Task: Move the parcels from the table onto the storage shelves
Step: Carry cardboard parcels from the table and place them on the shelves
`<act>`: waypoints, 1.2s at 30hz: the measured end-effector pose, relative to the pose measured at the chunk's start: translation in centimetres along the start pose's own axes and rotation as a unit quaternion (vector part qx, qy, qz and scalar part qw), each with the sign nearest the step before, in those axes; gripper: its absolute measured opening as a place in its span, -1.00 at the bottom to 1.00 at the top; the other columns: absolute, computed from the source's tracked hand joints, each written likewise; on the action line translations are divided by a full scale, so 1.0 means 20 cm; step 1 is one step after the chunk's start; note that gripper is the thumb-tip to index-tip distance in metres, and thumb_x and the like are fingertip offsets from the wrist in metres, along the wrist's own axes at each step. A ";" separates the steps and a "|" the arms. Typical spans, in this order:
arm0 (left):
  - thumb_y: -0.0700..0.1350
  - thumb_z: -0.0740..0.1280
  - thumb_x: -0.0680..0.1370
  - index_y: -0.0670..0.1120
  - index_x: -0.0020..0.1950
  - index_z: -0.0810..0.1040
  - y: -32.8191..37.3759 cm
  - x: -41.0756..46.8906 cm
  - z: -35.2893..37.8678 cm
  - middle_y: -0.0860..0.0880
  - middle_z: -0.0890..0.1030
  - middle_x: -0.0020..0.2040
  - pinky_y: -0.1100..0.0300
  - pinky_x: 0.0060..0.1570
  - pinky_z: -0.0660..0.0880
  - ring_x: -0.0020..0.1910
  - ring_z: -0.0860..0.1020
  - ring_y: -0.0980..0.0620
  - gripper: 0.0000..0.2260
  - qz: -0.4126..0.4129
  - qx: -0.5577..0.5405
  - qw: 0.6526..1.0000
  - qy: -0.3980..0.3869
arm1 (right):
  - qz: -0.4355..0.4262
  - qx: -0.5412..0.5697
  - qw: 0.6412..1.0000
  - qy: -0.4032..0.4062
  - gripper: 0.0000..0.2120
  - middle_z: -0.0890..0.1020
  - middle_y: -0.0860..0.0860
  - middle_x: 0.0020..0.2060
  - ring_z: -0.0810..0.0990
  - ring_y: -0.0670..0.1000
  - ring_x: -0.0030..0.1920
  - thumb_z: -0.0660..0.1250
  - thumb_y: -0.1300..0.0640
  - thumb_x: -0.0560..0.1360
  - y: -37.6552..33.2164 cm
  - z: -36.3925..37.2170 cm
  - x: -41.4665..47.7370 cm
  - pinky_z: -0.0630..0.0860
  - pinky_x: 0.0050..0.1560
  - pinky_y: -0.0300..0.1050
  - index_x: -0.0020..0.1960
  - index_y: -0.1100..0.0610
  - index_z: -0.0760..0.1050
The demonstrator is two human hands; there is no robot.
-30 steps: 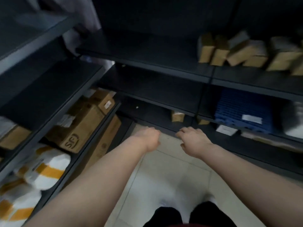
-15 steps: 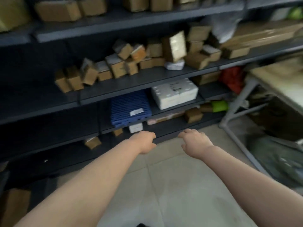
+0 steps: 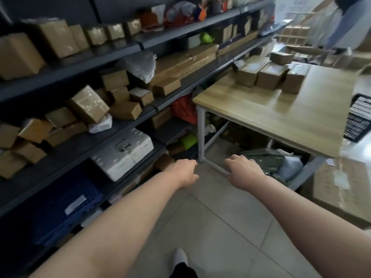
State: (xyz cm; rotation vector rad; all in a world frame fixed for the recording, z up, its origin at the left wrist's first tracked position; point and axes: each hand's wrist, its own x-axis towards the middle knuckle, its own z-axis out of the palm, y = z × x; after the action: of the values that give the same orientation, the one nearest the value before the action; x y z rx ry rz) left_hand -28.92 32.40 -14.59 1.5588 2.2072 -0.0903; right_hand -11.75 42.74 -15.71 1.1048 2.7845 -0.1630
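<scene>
Since before, view swung right: table [image 3: 291, 109] now shows four parcels [image 3: 269, 75]. Left hand [image 3: 183, 173] and right hand [image 3: 244, 169] both loosely curled, empty.

Storage shelves [image 3: 124, 125] on the left, bench [image 3: 281, 115] to their right; parcels [image 3: 270, 76] at the bench's far end; keyboard [image 3: 359, 119] at its right edge

Both forearms are bare from the near edge of the view out to the wrists, with no sleeve, watch, band or glove on either. The left grip [image 3: 183, 173] and the right grip [image 3: 244, 170] are bare too, and no ring shows on the fingers, though the picture is blurred. Low at the near edge, a white shoe [image 3: 180, 257] pokes out from under a dark trouser leg [image 3: 183, 270]
</scene>
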 end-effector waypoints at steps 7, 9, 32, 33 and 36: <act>0.05 0.25 0.61 -0.01 0.47 0.31 0.16 0.56 -0.24 -0.06 0.42 0.38 -0.04 0.18 0.47 0.31 0.44 -0.11 -0.55 0.094 0.016 0.995 0.006 | 0.097 0.029 0.995 0.010 -0.63 0.45 0.02 0.26 0.42 0.10 0.27 0.19 0.06 0.53 0.35 -0.12 0.30 0.42 0.18 0.04 0.34 -0.04 0.41; 0.06 0.26 0.60 0.00 0.47 0.31 0.19 0.73 -0.32 -0.06 0.43 0.37 -0.02 0.15 0.47 0.30 0.45 -0.10 -0.55 0.119 0.020 0.993 0.002 | 0.128 0.040 0.991 0.003 -0.58 0.42 0.01 0.31 0.39 0.09 0.31 0.17 0.08 0.54 0.43 -0.16 0.39 0.39 0.23 0.04 0.40 -0.06 0.36; 0.01 0.27 0.61 -0.08 0.51 0.28 1.08 2.27 -0.79 -0.10 0.35 0.47 0.08 0.31 0.33 0.41 0.35 -0.12 -0.51 0.157 0.037 0.986 -0.031 | 0.236 0.118 0.964 0.034 -0.59 0.42 -0.02 0.32 0.42 0.07 0.28 0.23 0.07 0.54 1.80 -0.32 1.32 0.44 0.18 0.02 0.38 -0.06 0.37; 0.01 0.27 0.61 -0.08 0.50 0.28 1.11 2.33 -0.81 -0.10 0.35 0.47 0.08 0.30 0.33 0.41 0.36 -0.12 -0.52 0.150 0.027 0.988 -0.030 | 0.233 0.114 0.965 0.033 -0.59 0.42 -0.02 0.32 0.42 0.07 0.28 0.24 0.06 0.54 1.86 -0.33 1.36 0.44 0.18 0.01 0.38 -0.06 0.37; 0.01 0.27 0.61 -0.07 0.49 0.30 1.16 2.47 -0.82 -0.10 0.36 0.46 0.06 0.31 0.33 0.39 0.37 -0.11 -0.53 0.132 0.006 0.991 -0.027 | 0.227 0.114 0.967 0.029 -0.59 0.42 -0.02 0.32 0.41 0.07 0.30 0.23 0.05 0.54 2.00 -0.34 1.49 0.41 0.20 0.01 0.38 -0.06 0.37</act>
State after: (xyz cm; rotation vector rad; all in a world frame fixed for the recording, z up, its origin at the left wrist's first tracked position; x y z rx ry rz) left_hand -26.29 89.32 -14.20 1.8180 1.9432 -0.0660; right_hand -6.35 92.74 -15.94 1.7918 2.5175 -0.4093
